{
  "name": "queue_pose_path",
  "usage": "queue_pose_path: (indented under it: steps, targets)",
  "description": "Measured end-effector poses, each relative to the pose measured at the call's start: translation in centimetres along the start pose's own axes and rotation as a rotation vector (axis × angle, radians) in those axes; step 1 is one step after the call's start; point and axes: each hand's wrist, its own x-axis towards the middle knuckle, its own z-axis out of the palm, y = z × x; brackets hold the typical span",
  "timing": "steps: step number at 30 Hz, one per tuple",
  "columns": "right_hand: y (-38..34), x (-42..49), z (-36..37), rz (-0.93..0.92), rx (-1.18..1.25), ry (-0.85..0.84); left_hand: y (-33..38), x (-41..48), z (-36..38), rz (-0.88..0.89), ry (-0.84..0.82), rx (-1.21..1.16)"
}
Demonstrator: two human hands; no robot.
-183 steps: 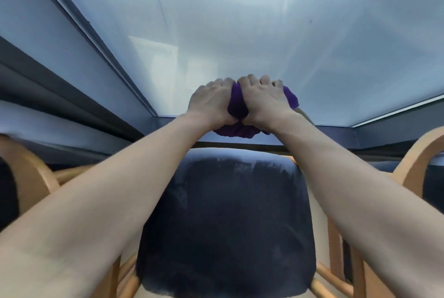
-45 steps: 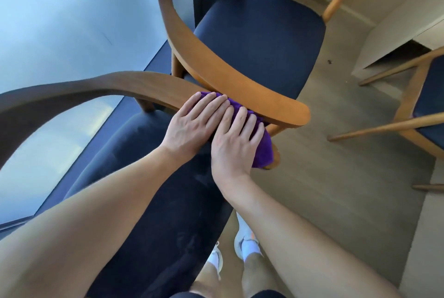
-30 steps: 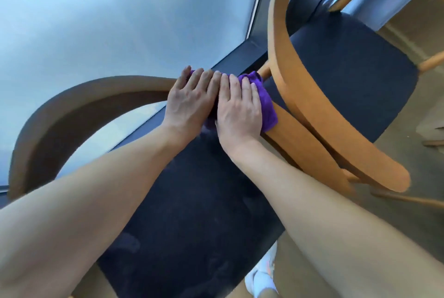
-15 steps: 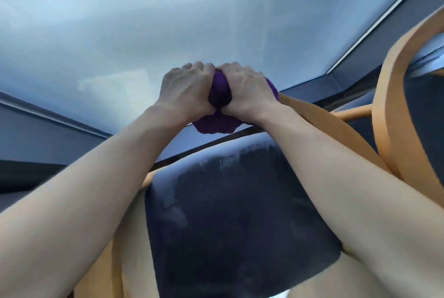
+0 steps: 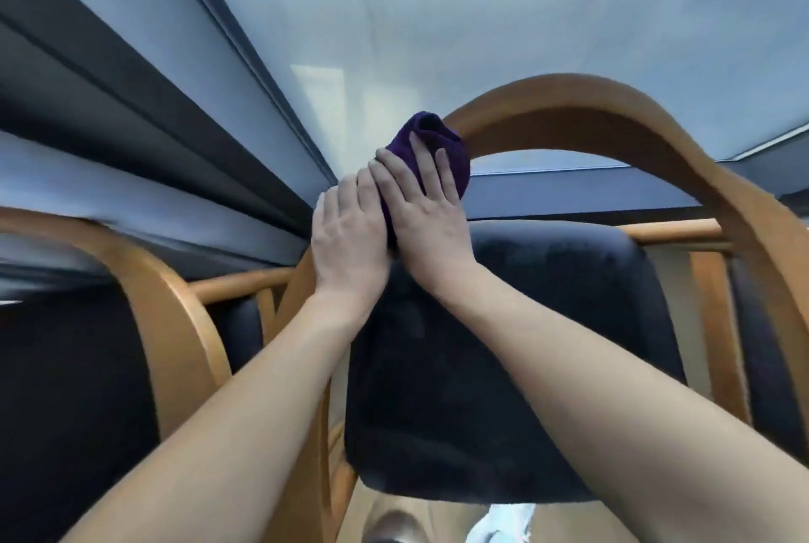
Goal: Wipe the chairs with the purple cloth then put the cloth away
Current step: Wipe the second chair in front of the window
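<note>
a large pane of window glass [image 5: 547,17] filled the upper view, its dark frame [image 5: 131,113] running from ten o'clock toward the centre. below it stood a chair [image 5: 503,345] with a dark upholstered seat and a curved wooden backrest [image 5: 613,118] arching from twelve to three o'clock. a second chair [image 5: 144,306] sat just beside it at nine o'clock. the left hand [image 5: 350,240] and right hand [image 5: 429,214] lay side by side, fingers flat and extended, pressing the purple cloth [image 5: 437,144] against the left end of the backrest, at about twelve o'clock from the seat.
</note>
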Motion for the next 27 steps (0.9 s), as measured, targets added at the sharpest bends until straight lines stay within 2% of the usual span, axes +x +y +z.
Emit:
queue_pose_path:
  steps: [3, 6, 11, 15, 17, 20, 22, 24, 27]
  targets:
    - [-1.6, -1.0, 0.3, -0.021, 0.166, -0.048, -0.9, -2.3, -0.3, -0.076, 0.014, -0.035]
    - [-2.9, -2.3, -0.6, -0.046, 0.257, -0.131, -1.7, -4.3, -1.3, -0.106, -0.064, -0.095]
    - [-4.2, -3.1, -7.1, 0.081, 0.341, -0.301, -1.4, -5.0, -6.7, -0.123, -0.143, -0.412]
    - [-4.7, -5.3, -15.7, 0.242, 0.385, -0.142, 1.2, -3.9, -14.0, -0.023, -0.101, -0.553]
    - [-4.4, -7.0, -20.8, 0.328, 0.387, -0.039, 3.5, -3.3, -18.5, -0.032, -0.094, -0.617]
    - [-3.3, -10.0, -28.2, 0.452, 0.382, 0.098, 7.5, -2.4, -24.6, -0.111, -0.275, -0.712]
    - [-2.6, -12.1, -32.4, 0.507, 0.354, 0.182, 10.5, -2.3, -28.4, -0.014, -0.409, -0.695]
    - [-1.7, -14.8, -36.1, 0.558, 0.323, 0.268, 13.9, -2.8, -32.0, 0.157, -0.484, -0.720]
    - [-0.2, -19.0, -40.8, 0.629, 0.355, 0.403, 18.4, -4.3, -36.0, 0.353, -0.570, -0.964]
